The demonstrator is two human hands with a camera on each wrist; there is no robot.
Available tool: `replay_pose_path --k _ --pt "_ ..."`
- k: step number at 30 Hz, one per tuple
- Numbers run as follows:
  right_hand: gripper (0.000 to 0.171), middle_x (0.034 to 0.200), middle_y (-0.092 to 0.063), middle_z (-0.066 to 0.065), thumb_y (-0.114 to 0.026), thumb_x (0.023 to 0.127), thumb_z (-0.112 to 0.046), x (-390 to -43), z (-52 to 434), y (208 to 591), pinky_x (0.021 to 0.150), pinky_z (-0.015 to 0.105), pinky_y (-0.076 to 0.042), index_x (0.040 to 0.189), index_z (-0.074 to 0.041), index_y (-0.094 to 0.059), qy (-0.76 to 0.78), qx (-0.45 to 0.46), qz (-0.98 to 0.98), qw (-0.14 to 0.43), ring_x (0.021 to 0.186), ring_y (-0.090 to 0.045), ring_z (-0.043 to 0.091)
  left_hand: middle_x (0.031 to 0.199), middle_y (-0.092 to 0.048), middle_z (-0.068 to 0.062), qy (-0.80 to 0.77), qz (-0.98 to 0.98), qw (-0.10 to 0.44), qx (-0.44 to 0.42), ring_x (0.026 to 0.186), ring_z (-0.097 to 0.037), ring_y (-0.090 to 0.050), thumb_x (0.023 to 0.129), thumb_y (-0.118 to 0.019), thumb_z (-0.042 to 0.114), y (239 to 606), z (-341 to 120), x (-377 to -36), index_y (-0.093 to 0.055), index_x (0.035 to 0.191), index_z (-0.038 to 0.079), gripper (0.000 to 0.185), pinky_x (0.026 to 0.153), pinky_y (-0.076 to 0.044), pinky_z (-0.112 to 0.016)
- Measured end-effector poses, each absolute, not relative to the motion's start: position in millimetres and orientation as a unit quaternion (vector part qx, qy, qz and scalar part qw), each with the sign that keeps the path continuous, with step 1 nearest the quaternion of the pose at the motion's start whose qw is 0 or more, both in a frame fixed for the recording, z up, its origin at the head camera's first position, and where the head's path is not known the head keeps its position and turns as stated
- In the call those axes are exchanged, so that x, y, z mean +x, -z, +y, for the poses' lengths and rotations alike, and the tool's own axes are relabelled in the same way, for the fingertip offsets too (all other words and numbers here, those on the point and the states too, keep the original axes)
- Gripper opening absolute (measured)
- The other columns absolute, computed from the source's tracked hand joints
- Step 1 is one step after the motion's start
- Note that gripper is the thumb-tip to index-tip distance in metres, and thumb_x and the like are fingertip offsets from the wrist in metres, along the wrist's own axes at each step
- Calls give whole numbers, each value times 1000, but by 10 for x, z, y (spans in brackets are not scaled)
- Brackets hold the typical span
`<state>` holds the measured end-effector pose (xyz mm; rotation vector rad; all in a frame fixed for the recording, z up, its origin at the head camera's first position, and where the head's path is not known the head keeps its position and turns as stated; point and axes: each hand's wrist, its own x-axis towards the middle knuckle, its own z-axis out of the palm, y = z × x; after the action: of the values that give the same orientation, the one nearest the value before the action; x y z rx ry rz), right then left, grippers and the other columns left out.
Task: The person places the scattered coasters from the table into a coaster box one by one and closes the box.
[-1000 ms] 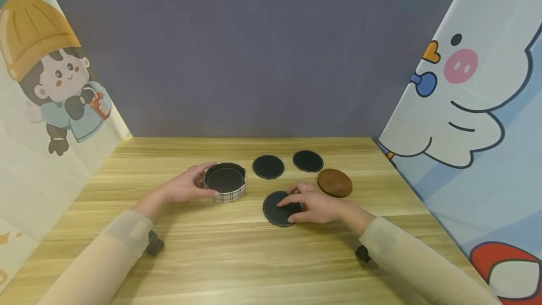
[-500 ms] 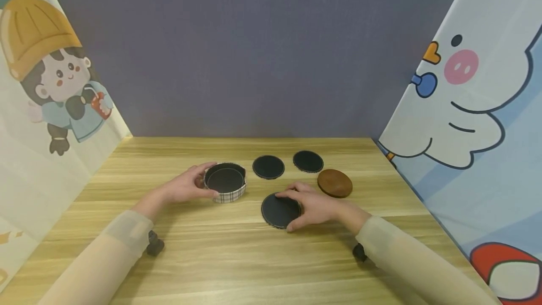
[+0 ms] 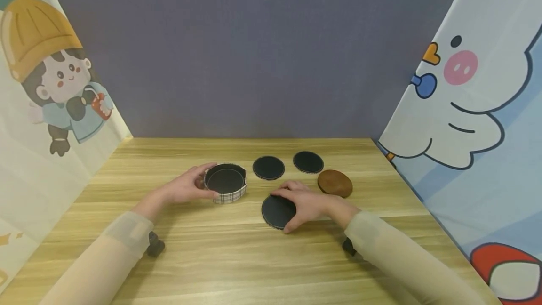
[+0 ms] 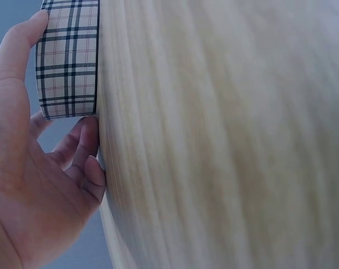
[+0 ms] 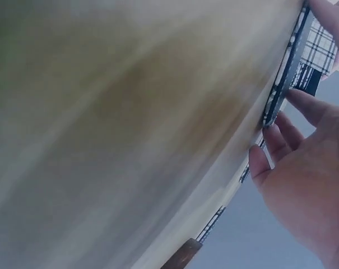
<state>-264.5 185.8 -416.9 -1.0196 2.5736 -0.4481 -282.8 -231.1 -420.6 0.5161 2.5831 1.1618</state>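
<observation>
So the left hand (image 3: 186,188) is wrapping around the side of a round plaid holder (image 3: 226,182) sitting on the wooden desk (image 3: 254,253). Thumb on the near side, fingers (image 4: 86,147) curling round the far-left wall, so they're clamped on the holder. In the left wrist view you can see the plaid wall right against the palm, fingers tucked under its edge where it meets the desk. The holder's inside is looking dark, hard to tell if there's a coaster already lying in the bottom.

The right hand (image 3: 306,204) is gripping a black round coaster (image 3: 277,211) just right of the holder and a bit nearer the person. Fingers are spreading over its far edge, thumb is hooking the near edge, so it's pinching the disc by its rim. The coaster is looking slightly tipped up on the hand's side, though I can't say for sure it's off the desk. The right wrist view is blurry but is showing the coaster's stitched edge between the fingertips.

Behind them two more black coasters (image 3: 268,167) (image 3: 308,161) are lying flat, side by side, apart from each other. A brown coaster (image 3: 335,183) is lying just right of the right hand, not touching it
</observation>
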Motion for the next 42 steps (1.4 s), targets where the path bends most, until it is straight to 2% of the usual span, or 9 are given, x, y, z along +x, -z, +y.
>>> replay_pose_path --k 6,14,25,31,38,42 --pt "111 165 -40 4 -95 76 -52 -2665 1843 4134 123 58 -38 170 -28 -42 141 -367 902 180 152 -35 29 153 -41 -31 -396 891 132 177 125 -38 -65 90 -92 41 4203 -2315 -2825 -26 175 15 111 99 -59 -45" --pt "109 158 -43 0 -96 74 -49 -2708 1841 4148 118 53 -42 168 -31 -45 148 -364 901 186 147 -38 25 153 -42 -30 -391 894 132 176 124 -37 -64 91 -92 43 4207 -2321 -2826 -25 175 16 111 98 -59 -45" --pt "104 147 -46 0 -96 72 -47 -2682 1823 4155 110 46 -45 164 -27 -51 150 -361 905 167 135 -42 21 153 -42 -30 -392 893 131 176 123 -36 -64 91 -92 43 4199 -2320 -2816 -26 175 16 110 99 -59 -46" --pt "104 143 -47 1 -97 70 -47 -2672 1838 4162 109 46 -44 162 -25 -52 156 -359 907 157 133 -43 21 155 -41 -31 -395 891 132 179 125 -38 -65 91 -91 43 4224 -2326 -2831 -25 176 17 111 99 -59 -46" --pt "105 147 -43 4 -94 71 -47 -2687 1865 4156 107 47 -44 163 -22 -50 180 -351 906 152 132 -42 23 155 -40 -31 -398 890 131 179 125 -38 -65 91 -92 42 4235 -2326 -2841 -25 175 16 111 99 -60 -46" --pt "104 148 -45 5 -93 72 -46 -2701 1861 4147 107 49 -43 162 -19 -49 176 -360 907 130 131 -42 24 156 -40 -32 -400 890 131 178 126 -40 -66 91 -92 41 4236 -2327 -2839 -26 175 16 110 101 -60 -49"
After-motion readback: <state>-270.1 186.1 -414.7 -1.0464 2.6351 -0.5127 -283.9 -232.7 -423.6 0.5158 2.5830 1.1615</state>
